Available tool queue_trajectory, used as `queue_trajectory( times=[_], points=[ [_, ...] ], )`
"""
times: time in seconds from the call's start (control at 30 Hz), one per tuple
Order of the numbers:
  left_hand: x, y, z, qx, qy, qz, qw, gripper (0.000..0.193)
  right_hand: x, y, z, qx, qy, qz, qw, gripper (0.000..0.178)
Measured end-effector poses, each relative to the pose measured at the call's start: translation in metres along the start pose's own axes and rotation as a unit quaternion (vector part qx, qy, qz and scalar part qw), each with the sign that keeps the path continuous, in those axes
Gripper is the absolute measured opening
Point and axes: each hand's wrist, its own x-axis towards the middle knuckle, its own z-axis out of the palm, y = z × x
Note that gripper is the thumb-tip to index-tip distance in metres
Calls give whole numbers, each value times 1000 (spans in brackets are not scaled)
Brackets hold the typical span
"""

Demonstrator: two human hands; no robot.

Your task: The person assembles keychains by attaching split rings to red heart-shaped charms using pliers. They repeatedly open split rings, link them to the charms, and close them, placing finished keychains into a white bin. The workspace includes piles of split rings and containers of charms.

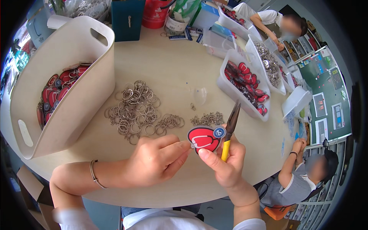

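Observation:
A flat red charm (203, 141) with a pale stethoscope design and a small round blue badge is held up between my hands. My right hand (231, 163) pinches its lower edge with the thumb. That same hand also grips needle-nose pliers (226, 147) with yellow handles, their dark jaws pointing up. My left hand (155, 157) is closed, thumb and forefinger pinching at the clear tab on the charm's left edge. Whether a small metal part is between those fingertips is hidden. Beyond the hands lie a heap of silver key rings (136, 109) and a pile of small metal links (207, 119).
At left a large cream bin (92, 80) holds many red charms. A white tray (224, 82) of charms and a tray of metal hardware (268, 63) stand at far right. Two people sit along the right side. A red bucket (154, 13) stands at the back.

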Motion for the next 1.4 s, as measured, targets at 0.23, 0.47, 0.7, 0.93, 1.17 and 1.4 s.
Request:
queue_trajectory(
  times=[0.23, 0.47, 0.7, 0.93, 1.17, 1.4],
  points=[
    [0, -1, 0, 51, 4, 32, 998, 21, 0, -1, -3, -189, -1, -129, 973, 15],
    [0, -1, -1, 64, 8, 43, 997, 19, 0, 0, -6, -240, 6, -198, 950, 13],
    [-1, -4, -1, 145, 32, 119, 982, 24, -6, 7, 2, 58, 6, 67, 996, 13],
    [-3, -6, -3, 162, 5, 119, 980, 30, -8, 2, -3, 131, -21, 211, 968, 19],
    [4, -9, -5, 75, -27, 42, 996, 35, 0, 6, -57, -455, -103, -256, 846, 37],
    [5, -9, -5, 63, -29, 57, 996, 34, 8, -12, -63, -528, -167, -294, 779, 34]
  ],
)
